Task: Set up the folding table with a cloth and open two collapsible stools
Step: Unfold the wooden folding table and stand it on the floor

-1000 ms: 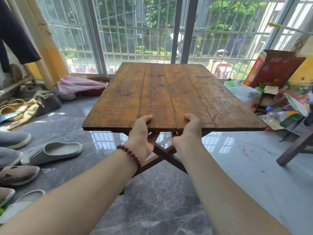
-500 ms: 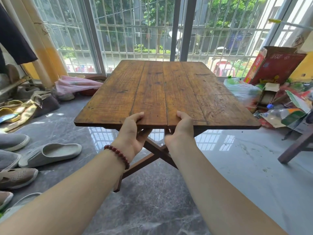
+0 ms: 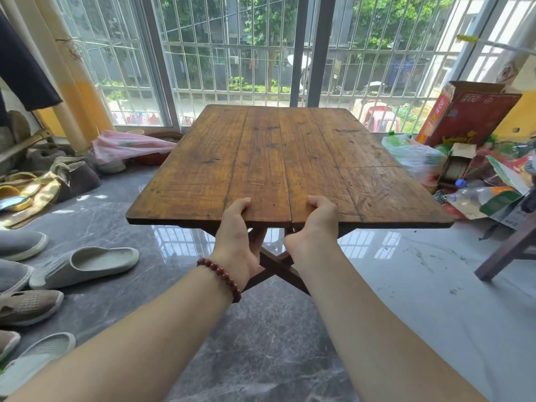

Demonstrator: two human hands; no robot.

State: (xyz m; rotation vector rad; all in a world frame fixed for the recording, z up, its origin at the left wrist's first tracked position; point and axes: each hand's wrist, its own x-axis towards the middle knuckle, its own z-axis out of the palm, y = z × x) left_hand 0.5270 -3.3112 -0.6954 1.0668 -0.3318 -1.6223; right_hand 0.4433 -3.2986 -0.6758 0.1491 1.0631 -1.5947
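1. A bracelet (image 3: 219, 278) of round, glossy, dark-red beads circles my left wrist, just below centre frame.
2. My left hand (image 3: 236, 242) and right hand (image 3: 314, 227) are bare.
3. Both forearms run bare to the bottom edge.

The folding table (image 3: 290, 158) has a worn brown plank top, bare and roughly level, spreading away from the grip. The left hand (image 3: 236, 239) and right hand (image 3: 314, 230) clasp the middle of its near edge, thumbs on top. The table's dark crossed legs (image 3: 275, 265) show just below the grip.
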